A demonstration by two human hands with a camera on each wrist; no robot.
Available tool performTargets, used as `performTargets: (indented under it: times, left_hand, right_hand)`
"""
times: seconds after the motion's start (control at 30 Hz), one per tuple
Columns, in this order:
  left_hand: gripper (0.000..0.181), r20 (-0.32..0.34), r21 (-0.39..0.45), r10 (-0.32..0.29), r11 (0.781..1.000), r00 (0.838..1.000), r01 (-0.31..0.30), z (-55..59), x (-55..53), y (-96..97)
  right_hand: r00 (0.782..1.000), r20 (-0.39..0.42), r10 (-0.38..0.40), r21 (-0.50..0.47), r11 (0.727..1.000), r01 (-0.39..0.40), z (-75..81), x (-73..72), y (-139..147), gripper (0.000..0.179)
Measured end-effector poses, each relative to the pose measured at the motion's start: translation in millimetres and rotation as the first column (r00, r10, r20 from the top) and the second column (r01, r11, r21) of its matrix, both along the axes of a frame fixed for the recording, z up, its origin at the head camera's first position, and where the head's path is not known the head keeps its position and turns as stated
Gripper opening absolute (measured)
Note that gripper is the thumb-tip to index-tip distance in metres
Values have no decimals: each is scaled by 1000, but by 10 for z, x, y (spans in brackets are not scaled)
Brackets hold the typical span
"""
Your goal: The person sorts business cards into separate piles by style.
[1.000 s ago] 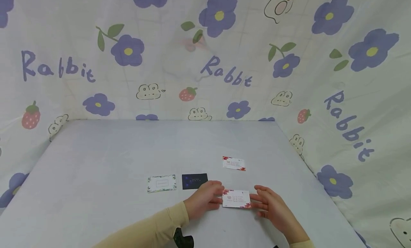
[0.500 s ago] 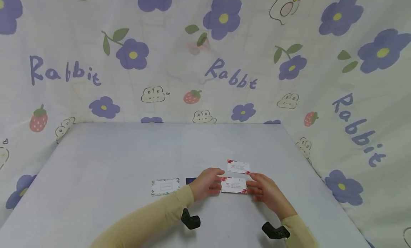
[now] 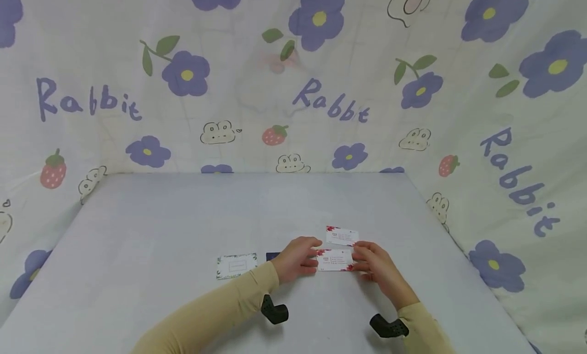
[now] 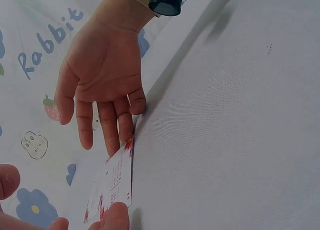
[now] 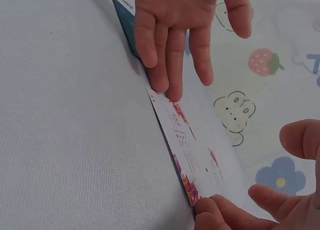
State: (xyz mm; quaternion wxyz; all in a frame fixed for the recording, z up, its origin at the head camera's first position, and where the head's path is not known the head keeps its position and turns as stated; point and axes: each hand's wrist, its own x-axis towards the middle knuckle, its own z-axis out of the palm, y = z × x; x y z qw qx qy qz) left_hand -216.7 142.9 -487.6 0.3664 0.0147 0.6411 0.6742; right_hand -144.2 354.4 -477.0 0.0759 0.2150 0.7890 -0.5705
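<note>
A white business card point(image 3: 335, 261) with red floral corners lies between my two hands. My left hand point(image 3: 295, 260) touches its left end with extended fingertips. At the opposite end, the fingers of my right hand point(image 3: 378, 267) meet the card's short edge, also extended. The right wrist view shows the same card point(image 5: 175, 140) bridging the two sets of fingertips; whether it is slightly lifted I cannot tell. Just beyond it lies a matching red-and-white card point(image 3: 341, 236), close to my right fingertips. My left hand mostly hides a dark blue card point(image 3: 272, 255).
To the left on the white table point(image 3: 160, 216) is a white card with a green leaf border point(image 3: 237, 266), partly near my left sleeve. A printed curtain point(image 3: 247, 89) encloses the table at the back and sides. A black bracket is on each wrist.
Both hands have moved the near red-and-white card away from me, closer to the matching card behind it. The left arm now covers most of the dark blue card.
</note>
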Motion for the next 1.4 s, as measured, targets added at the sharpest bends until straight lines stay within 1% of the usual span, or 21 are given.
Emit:
performTargets:
  times: [0.17,0.47,0.63,0.83,1.07,1.4]
  left_hand:
    - [59,0,6,1,1000,1000,-1,21,8,-19]
    - [57,13,25,16,1000,1000,-16,64,-7,-111]
    - [59,11,28,24,999,1000,-24,75,-29,-180]
    - [60,3,34,35,999,999,-35,71,-57,-234]
    - [59,-7,39,26,999,1000,-26,60,-68,-269]
    - [58,-21,40,14,999,1000,-13,111,-64,-269]
  right_hand:
    - [1000,2,-15,24,1000,15,2,-2,-36,50]
    - [1000,-10,-21,-23,1000,21,19,61,-10,52]
    - [999,-29,-20,-23,1000,20,39,66,20,54]
    - [1000,-20,-23,-19,1000,23,71,68,18,54]
    - [1000,-25,-15,-20,1000,15,80,61,-5,55]
    - [1000,-22,-13,-18,1000,13,93,60,-4,53]
